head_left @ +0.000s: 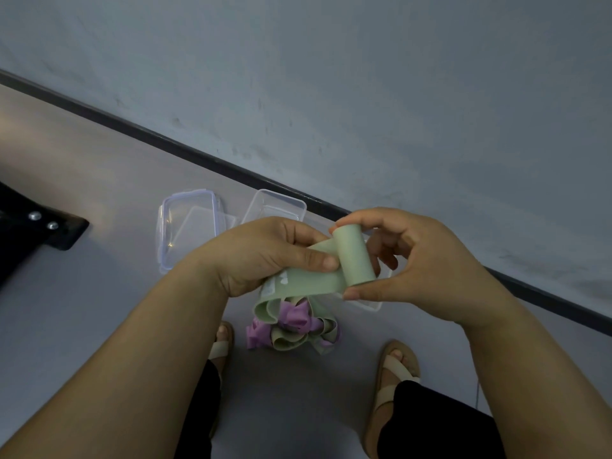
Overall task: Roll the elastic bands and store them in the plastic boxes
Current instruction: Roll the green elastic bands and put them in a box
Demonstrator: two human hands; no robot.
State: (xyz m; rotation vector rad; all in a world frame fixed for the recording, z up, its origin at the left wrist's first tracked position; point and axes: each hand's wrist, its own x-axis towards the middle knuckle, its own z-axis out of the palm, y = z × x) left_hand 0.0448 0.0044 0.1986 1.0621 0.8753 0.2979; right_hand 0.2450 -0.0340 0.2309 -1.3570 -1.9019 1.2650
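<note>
Fingers of my right hand [427, 260] pinch the rolled green elastic band [354, 256]. My left hand [265, 256] pinches its loose tail

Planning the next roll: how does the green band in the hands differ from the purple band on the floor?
The green band is partly wound into a tight roll; the purple band lies loose and crumpled. The left hand and right hand both pinch the green band; no hand touches the purple band on the floor. Both are wide flat strips.
</note>
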